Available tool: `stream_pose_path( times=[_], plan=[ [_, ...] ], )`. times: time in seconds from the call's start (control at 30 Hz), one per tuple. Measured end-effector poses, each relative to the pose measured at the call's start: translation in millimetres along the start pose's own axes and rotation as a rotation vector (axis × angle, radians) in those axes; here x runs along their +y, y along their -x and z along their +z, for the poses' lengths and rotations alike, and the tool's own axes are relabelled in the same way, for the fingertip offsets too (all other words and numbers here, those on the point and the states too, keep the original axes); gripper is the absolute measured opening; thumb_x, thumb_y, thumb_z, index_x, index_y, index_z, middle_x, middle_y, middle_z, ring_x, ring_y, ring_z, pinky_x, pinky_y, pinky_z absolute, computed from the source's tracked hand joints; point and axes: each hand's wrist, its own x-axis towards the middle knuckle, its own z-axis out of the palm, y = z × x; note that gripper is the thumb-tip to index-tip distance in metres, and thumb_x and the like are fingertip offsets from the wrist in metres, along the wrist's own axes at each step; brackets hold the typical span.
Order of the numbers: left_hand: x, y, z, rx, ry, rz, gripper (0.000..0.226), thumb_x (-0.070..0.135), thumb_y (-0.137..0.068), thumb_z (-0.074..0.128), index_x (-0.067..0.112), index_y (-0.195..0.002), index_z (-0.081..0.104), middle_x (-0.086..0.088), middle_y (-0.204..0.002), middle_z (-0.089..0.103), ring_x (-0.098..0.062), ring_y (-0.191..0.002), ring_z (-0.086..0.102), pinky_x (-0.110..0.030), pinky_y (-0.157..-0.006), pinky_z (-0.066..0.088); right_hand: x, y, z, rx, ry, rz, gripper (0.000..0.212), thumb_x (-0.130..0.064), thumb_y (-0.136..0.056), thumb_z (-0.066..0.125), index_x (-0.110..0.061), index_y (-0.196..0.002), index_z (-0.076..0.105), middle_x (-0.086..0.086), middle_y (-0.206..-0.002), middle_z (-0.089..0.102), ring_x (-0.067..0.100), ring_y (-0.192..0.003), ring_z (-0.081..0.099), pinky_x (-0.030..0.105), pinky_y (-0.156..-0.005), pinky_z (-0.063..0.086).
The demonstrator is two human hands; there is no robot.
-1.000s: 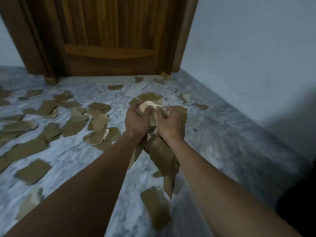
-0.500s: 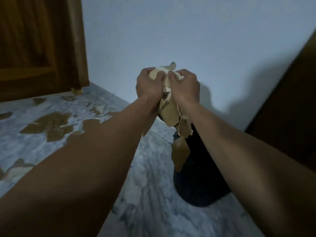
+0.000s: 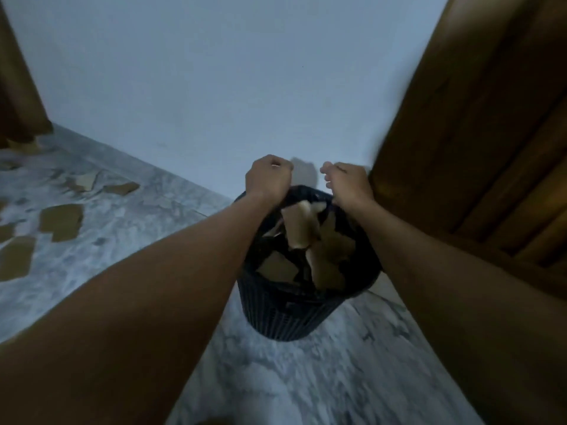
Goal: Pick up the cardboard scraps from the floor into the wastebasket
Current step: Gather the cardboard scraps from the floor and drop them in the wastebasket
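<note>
A dark ribbed wastebasket (image 3: pixel 285 314) stands on the marble floor against the wall. Brown cardboard scraps (image 3: pixel 302 231) tumble into its mouth and lie piled inside. My left hand (image 3: pixel 268 179) hovers over the basket's far left rim, curled into a fist with nothing in it. My right hand (image 3: pixel 348 184) hovers over the far right rim, fingers curled, also holding nothing. A gap separates the two hands. More cardboard scraps (image 3: pixel 61 222) lie on the floor at the left.
A pale wall (image 3: pixel 214 87) runs behind the basket. Dark wooden furniture or a door (image 3: pixel 475 133) stands close on the right, touching distance from my right hand. A wooden door frame (image 3: pixel 15 96) is at the far left.
I turned right from the scrap-strewn floor to the wastebasket. My hands, which gripped one bundle of scraps together, have parted and let it go; the scraps have dropped into the basket.
</note>
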Motion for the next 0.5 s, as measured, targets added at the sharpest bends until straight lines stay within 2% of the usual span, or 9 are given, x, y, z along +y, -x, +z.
stream_pose_path(
  times=[0.07, 0.13, 0.17, 0.2, 0.27, 0.33, 0.4, 0.43, 0.5],
  plan=[
    [-9, 4, -11, 0.056, -0.137, 0.07, 0.024, 0.033, -0.094, 0.057, 0.021, -0.108, 0.072, 0.001, -0.112, 0.071, -0.022, -0.108, 0.064, -0.023, -0.087, 0.044, 9, 3, -16, -0.019, 0.041, -0.008, 0.035, -0.043, -0.08, 0.059, -0.01, -0.067, 0.062, 0.001, -0.067, 0.059, 0.028, -0.071, 0.058, 0.035, -0.065, 0.039],
    [-22, 11, -22, 0.06, -0.271, 0.099, 0.033, 0.036, -0.095, 0.058, 0.023, -0.125, 0.065, -0.003, -0.124, 0.067, -0.024, -0.116, 0.061, -0.023, -0.089, 0.039, 16, 11, -38, -0.034, 0.141, -0.045, 0.03, -0.037, -0.087, 0.055, -0.015, -0.068, 0.058, 0.0, -0.069, 0.057, 0.023, -0.072, 0.054, 0.034, -0.066, 0.038],
    [-31, 13, -27, 0.02, -0.339, 0.086, 0.041, 0.037, -0.096, 0.057, 0.023, -0.135, 0.059, -0.006, -0.133, 0.063, -0.026, -0.123, 0.057, -0.025, -0.094, 0.04, 23, 15, -48, -0.053, 0.183, -0.049, 0.024, -0.037, -0.09, 0.054, -0.02, -0.074, 0.062, -0.002, -0.078, 0.061, 0.023, -0.08, 0.058, 0.034, -0.072, 0.042],
    [-42, 15, -32, -0.038, -0.401, 0.057, 0.049, 0.037, -0.098, 0.056, 0.022, -0.144, 0.05, -0.009, -0.142, 0.056, -0.029, -0.13, 0.052, -0.029, -0.1, 0.04, 32, 19, -56, -0.083, 0.255, -0.036, 0.022, -0.04, -0.092, 0.053, -0.024, -0.09, 0.067, -0.002, -0.096, 0.066, 0.023, -0.096, 0.062, 0.035, -0.084, 0.046],
    [-61, 21, -39, -0.156, -0.486, -0.016, 0.057, 0.031, -0.098, 0.053, 0.02, -0.151, 0.037, -0.017, -0.15, 0.047, -0.038, -0.135, 0.046, -0.037, -0.102, 0.041, 58, 25, -64, -0.172, 0.388, 0.009, 0.048, -0.049, -0.093, 0.05, -0.021, -0.131, 0.06, 0.006, -0.134, 0.06, 0.028, -0.125, 0.056, 0.041, -0.102, 0.046],
    [-78, 28, -44, -0.192, -0.484, -0.098, 0.061, 0.018, -0.095, 0.049, 0.02, -0.153, 0.029, -0.025, -0.144, 0.048, -0.046, -0.127, 0.05, -0.041, -0.091, 0.047, 76, 43, -61, -0.235, 0.37, 0.096, 0.058, -0.04, -0.1, 0.05, -0.017, -0.152, 0.038, 0.013, -0.152, 0.043, 0.037, -0.138, 0.043, 0.047, -0.111, 0.04],
    [-90, 36, -48, -0.168, -0.409, -0.206, 0.065, 0.013, -0.091, 0.045, 0.019, -0.153, 0.027, -0.025, -0.139, 0.049, -0.048, -0.113, 0.056, -0.045, -0.077, 0.056, 87, 63, -54, -0.253, 0.273, 0.197, 0.066, -0.015, -0.102, 0.049, -0.016, -0.16, 0.018, 0.012, -0.159, 0.031, 0.039, -0.142, 0.035, 0.047, -0.113, 0.036],
    [-93, 38, -51, -0.151, -0.363, -0.233, 0.059, 0.014, -0.088, 0.043, 0.017, -0.147, 0.036, -0.025, -0.132, 0.054, -0.046, -0.105, 0.059, -0.043, -0.067, 0.056, 91, 69, -51, -0.231, 0.227, 0.239, 0.072, -0.007, -0.1, 0.047, -0.018, -0.161, 0.013, 0.012, -0.161, 0.027, 0.039, -0.143, 0.033, 0.047, -0.114, 0.036],
    [-95, 39, -60, -0.13, -0.28, -0.253, 0.049, 0.015, -0.082, 0.039, 0.015, -0.129, 0.052, -0.023, -0.116, 0.061, -0.042, -0.094, 0.063, -0.035, -0.054, 0.054, 94, 68, -44, -0.156, 0.156, 0.274, 0.075, 0.0, -0.093, 0.042, -0.02, -0.16, 0.018, 0.012, -0.159, 0.03, 0.039, -0.141, 0.035, 0.051, -0.116, 0.035]
  ],
)
